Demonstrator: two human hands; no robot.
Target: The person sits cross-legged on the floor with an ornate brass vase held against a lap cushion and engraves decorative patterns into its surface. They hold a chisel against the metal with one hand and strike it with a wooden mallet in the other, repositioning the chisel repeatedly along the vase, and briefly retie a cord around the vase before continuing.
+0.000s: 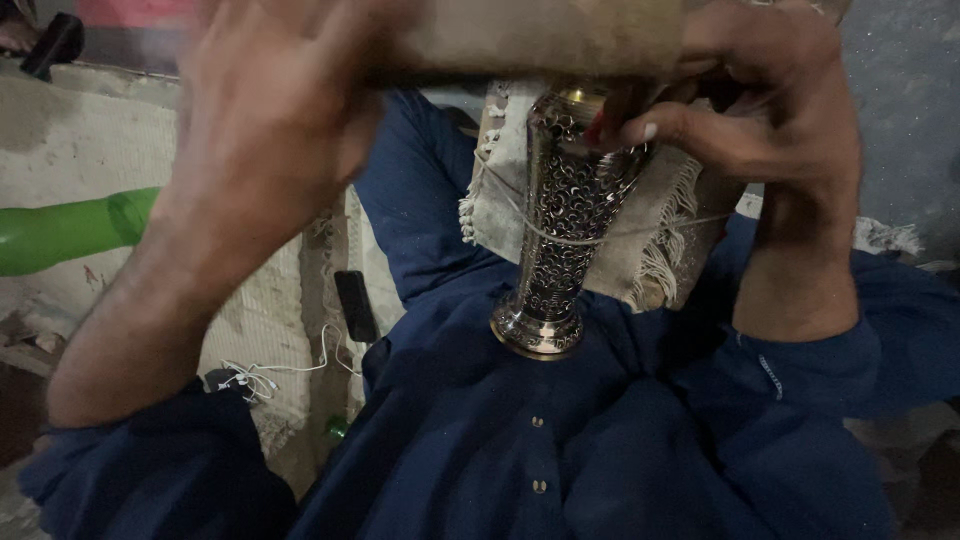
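Observation:
A tall silver metal vase with pierced, lacy walls stands tilted in my lap, its round foot pressed against my dark blue shirt. A flat wooden block lies across its top. My right hand grips the block's right end and the vase's rim, one finger curled over the metal. My left hand is blurred at the block's left end, fingers spread over it. A frayed beige cloth tied with string sits behind the vase.
A green plastic bottle lies at the left on a woven mat. A black phone and a white earphone cable rest on the mat beside my leg.

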